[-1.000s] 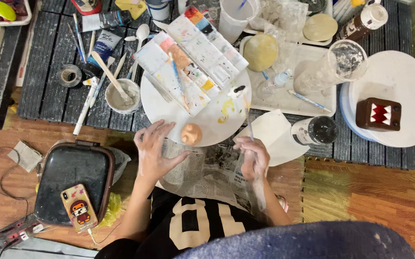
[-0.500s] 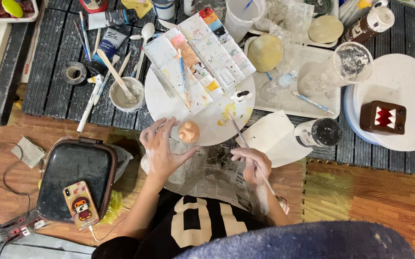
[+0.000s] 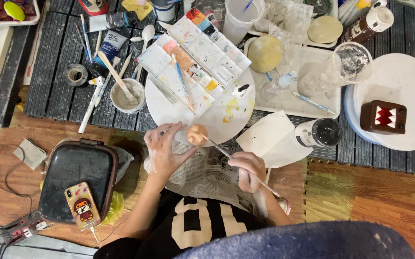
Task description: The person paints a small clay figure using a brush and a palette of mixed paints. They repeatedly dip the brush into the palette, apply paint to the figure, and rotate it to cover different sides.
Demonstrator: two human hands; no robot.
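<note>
peach clay ball [image 3: 197, 135] sits at the near rim of the round white palette plate [image 3: 226, 125], pinched in the left hand [image 3: 165, 151] fingertips. right of it, the right hand [image 3: 249, 168] closes around a thin paintbrush [image 3: 238, 163] whose tip touches the ball, above crumpled newspaper [image 3: 207, 172].

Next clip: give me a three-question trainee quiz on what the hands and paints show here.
1. True or false: the left hand holds a small peach-coloured ball.
2. What does the right hand hold? A) thin brush B) scissors C) phone
3. What lies under both hands?

Key:
1. True.
2. A; the thin brush has its tip at the ball.
3. Newspaper, beside the round white plate bearing the paint palette.
</note>
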